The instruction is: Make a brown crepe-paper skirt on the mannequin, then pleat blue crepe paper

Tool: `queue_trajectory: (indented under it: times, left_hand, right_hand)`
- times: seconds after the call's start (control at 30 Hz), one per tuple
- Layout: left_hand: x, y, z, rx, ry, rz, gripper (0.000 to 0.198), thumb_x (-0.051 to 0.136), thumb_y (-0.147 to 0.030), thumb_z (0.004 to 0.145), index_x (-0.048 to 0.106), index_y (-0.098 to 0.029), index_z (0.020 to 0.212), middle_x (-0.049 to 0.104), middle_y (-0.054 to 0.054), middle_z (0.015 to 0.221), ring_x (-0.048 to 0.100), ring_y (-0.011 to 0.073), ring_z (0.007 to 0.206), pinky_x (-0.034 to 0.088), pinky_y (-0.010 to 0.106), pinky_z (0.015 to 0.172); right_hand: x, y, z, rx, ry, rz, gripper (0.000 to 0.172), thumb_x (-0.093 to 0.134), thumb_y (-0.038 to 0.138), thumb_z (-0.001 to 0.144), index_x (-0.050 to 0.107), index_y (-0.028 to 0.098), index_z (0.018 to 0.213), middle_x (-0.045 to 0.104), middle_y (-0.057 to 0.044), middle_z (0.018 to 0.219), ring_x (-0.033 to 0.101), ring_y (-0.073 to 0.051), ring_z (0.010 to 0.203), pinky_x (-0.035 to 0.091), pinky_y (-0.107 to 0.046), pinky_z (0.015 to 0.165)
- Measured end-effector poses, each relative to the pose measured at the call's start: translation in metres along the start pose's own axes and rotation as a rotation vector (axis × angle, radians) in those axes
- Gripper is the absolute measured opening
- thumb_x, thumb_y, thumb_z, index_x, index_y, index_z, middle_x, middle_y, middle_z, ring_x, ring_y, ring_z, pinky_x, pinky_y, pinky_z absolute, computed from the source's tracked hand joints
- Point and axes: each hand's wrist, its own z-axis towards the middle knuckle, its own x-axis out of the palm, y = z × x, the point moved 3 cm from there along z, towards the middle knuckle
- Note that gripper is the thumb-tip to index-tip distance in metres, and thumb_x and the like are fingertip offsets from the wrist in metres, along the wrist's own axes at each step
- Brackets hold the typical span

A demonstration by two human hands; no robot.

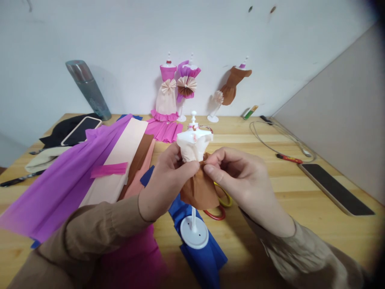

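Observation:
A small white dress form (194, 136) on a round base (194, 233) stands tilted before me, wearing a cream crepe-paper top (192, 152) and a brown paper skirt (200, 190). My left hand (167, 176) is closed around the waist, its thumb pressing on the front where top and skirt meet. At the waist's right side, my right hand (240, 172) pinches the gathered upper edge of the brown skirt between thumb and fingertips. Behind the skirt, yellow and red scissor handles (218, 214) partly show. Blue paper (207, 261) lies beneath the base.
Purple paper (66, 172), cream paper (126, 138) and a pink strip (110, 170) lie left. Dressed forms (167, 88) stand along the wall, one brown-dressed form (233, 84) leaning. A grey bottle (88, 90) leans at back left. A dark phone (337, 188) and cable (282, 138) are right.

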Motion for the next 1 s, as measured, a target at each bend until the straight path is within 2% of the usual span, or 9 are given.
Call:
queue_trajectory:
  times: [0.3,0.6,0.8,1.0]
  left_hand:
    - [0.0,0.0,0.0,-0.003,-0.001,-0.002,0.018,0.059,-0.012,0.071,0.061,-0.019,0.087,0.069,0.002,0.106,0.062,0.0197,0.107,0.047,0.033,0.097]
    - [-0.001,0.001,0.0,-0.013,0.004,-0.017,0.018,0.059,-0.011,0.071,0.06,-0.019,0.087,0.068,0.002,0.108,0.062,0.0188,0.105,0.047,0.032,0.096]
    - [-0.001,0.001,-0.001,-0.016,0.011,0.003,0.015,0.06,-0.013,0.073,0.06,-0.018,0.087,0.069,0.003,0.105,0.062,0.0189,0.104,0.047,0.032,0.094]
    - [-0.001,0.0,0.001,-0.012,0.005,0.004,0.015,0.061,-0.013,0.073,0.06,-0.018,0.087,0.069,0.002,0.098,0.063,0.0173,0.097,0.048,0.028,0.088]
  right_hand:
    - [0.0,-0.005,0.002,0.062,0.053,0.083,0.017,0.07,0.028,0.07,0.057,0.018,0.065,0.056,0.001,0.06,0.049,-0.011,0.054,0.041,-0.023,0.05]
    - [0.0,-0.012,0.005,0.093,0.114,0.213,0.022,0.072,0.029,0.071,0.054,0.017,0.065,0.053,0.003,0.061,0.046,-0.009,0.054,0.037,-0.022,0.05]
    - [-0.001,-0.006,0.004,0.032,0.071,0.106,0.018,0.069,0.026,0.071,0.055,0.018,0.065,0.055,0.001,0.062,0.048,-0.011,0.056,0.039,-0.023,0.052]
    - [0.0,-0.003,0.002,-0.023,-0.002,0.001,0.018,0.066,0.025,0.072,0.053,0.018,0.062,0.05,0.002,0.058,0.043,-0.01,0.053,0.035,-0.023,0.049]
